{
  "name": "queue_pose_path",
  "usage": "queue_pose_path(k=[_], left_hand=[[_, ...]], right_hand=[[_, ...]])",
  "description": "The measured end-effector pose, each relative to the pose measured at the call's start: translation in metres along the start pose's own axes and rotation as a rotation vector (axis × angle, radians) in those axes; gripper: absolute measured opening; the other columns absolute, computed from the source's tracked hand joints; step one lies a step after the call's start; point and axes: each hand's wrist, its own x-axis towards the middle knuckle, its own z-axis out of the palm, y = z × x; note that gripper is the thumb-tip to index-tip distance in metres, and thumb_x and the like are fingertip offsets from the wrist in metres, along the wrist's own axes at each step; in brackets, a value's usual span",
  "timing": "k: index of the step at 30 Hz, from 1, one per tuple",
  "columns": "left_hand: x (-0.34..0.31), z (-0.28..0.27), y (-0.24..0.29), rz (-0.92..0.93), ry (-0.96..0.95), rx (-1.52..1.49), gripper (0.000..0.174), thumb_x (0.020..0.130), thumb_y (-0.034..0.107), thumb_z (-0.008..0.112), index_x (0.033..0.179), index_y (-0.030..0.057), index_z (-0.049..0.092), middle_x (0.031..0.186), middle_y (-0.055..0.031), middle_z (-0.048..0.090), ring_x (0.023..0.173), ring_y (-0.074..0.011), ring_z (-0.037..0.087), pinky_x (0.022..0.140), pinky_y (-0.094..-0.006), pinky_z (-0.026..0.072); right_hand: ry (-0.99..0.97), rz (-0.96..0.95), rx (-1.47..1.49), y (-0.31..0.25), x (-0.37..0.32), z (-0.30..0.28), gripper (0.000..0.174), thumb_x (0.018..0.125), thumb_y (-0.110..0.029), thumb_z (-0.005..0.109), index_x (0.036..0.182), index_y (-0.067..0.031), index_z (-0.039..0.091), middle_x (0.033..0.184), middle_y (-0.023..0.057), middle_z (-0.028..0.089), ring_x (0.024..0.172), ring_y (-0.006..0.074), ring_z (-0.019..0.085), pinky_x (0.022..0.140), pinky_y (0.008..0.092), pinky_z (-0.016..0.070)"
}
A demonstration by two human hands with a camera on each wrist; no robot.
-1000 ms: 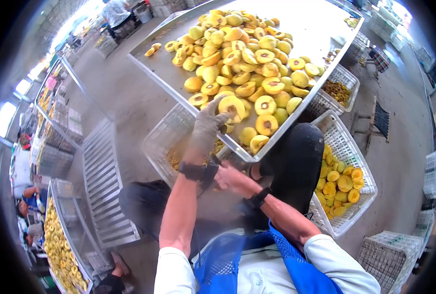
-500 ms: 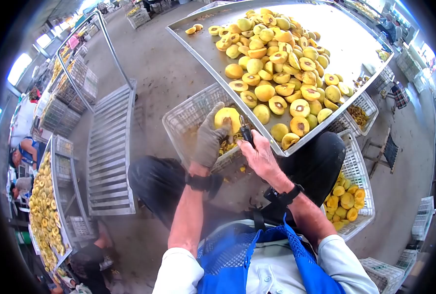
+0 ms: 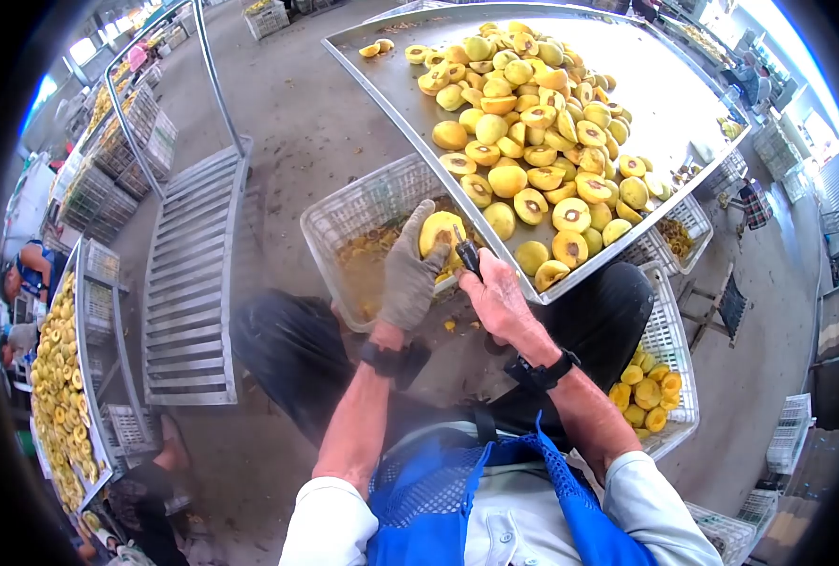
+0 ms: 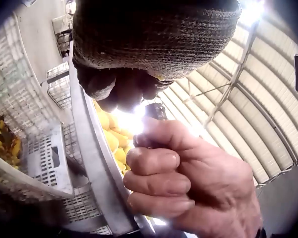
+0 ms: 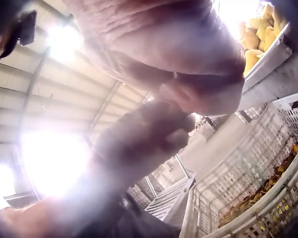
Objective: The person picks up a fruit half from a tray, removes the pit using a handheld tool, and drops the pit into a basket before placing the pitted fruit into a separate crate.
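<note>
In the head view my gloved left hand (image 3: 408, 278) grips a yellow peach half (image 3: 436, 227), cut face up, with the brown pit area in its middle. My bare right hand (image 3: 497, 294) is wrapped around the black handle of a small pitting tool (image 3: 468, 253), whose metal tip meets the cut face near the pit. Both hands are over a white crate (image 3: 320, 226) holding brownish-yellow scraps. The left wrist view has the bare fingers (image 4: 156, 178) curled close below the knitted glove (image 4: 154, 39). Glare and blur soften the right wrist view, where the glove (image 5: 139, 144) is beyond my right hand (image 5: 159, 49).
A metal tray table (image 3: 391, 104) with heaped peach halves (image 3: 533, 123) stands ahead, its near corner beside my right hand. Right of my knee is a crate (image 3: 688, 377) of pitted halves. A slatted metal cart (image 3: 191, 283) stands left, and a low stool (image 3: 721, 307) right.
My left hand has moved from the tray's near edge to over the scrap crate with the peach half. The right hand has come up, bringing the tool tip onto the cut face.
</note>
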Motion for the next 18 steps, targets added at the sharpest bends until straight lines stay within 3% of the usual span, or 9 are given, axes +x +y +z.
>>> queue_pose_path(k=[7, 9, 16, 18], left_hand=[[0.0, 0.009, -0.007, 0.083, 0.052, 0.202, 0.053, 0.1, 0.021, 0.067, 0.146, -0.0001, 0.05, 0.133, -0.0163, 0.064, 0.118, -0.0203, 0.062, 0.101, -0.0323, 0.049], [-0.001, 0.012, -0.008, 0.07, 0.051, 0.193, 0.053, 0.1, 0.021, 0.066, 0.146, -0.0002, 0.049, 0.133, -0.0169, 0.064, 0.118, -0.0212, 0.062, 0.102, -0.0329, 0.0488], [-0.001, 0.002, -0.007, -0.001, -0.067, 0.241, 0.053, 0.098, 0.013, 0.065, 0.146, -0.0006, 0.049, 0.131, -0.0226, 0.065, 0.118, -0.0258, 0.065, 0.099, -0.0347, 0.0494], [0.002, -0.004, -0.01, 0.006, -0.11, 0.294, 0.053, 0.096, 0.011, 0.065, 0.146, -0.0004, 0.05, 0.13, -0.0228, 0.065, 0.117, -0.026, 0.065, 0.099, -0.0344, 0.0494]], right_hand=[[-0.016, 0.047, 0.041, 0.008, 0.003, 0.005, 0.022, 0.093, -0.015, 0.061, 0.094, 0.0049, 0.051, 0.075, 0.0222, 0.055, 0.073, 0.0342, 0.056, 0.068, 0.0454, 0.0442], [-0.103, 0.051, 0.107, 0.009, 0.006, 0.001, 0.023, 0.09, -0.016, 0.059, 0.091, 0.0062, 0.051, 0.085, 0.0307, 0.059, 0.085, 0.0496, 0.059, 0.076, 0.0528, 0.045], [-0.194, 0.032, 0.045, 0.013, 0.001, -0.005, 0.024, 0.09, -0.015, 0.06, 0.088, 0.0064, 0.05, 0.081, 0.0308, 0.056, 0.087, 0.0497, 0.057, 0.075, 0.0533, 0.0439], [-0.238, 0.012, -0.021, 0.019, -0.001, -0.006, 0.022, 0.091, -0.016, 0.059, 0.093, 0.0054, 0.054, 0.083, 0.028, 0.059, 0.08, 0.0436, 0.058, 0.074, 0.0484, 0.045]])
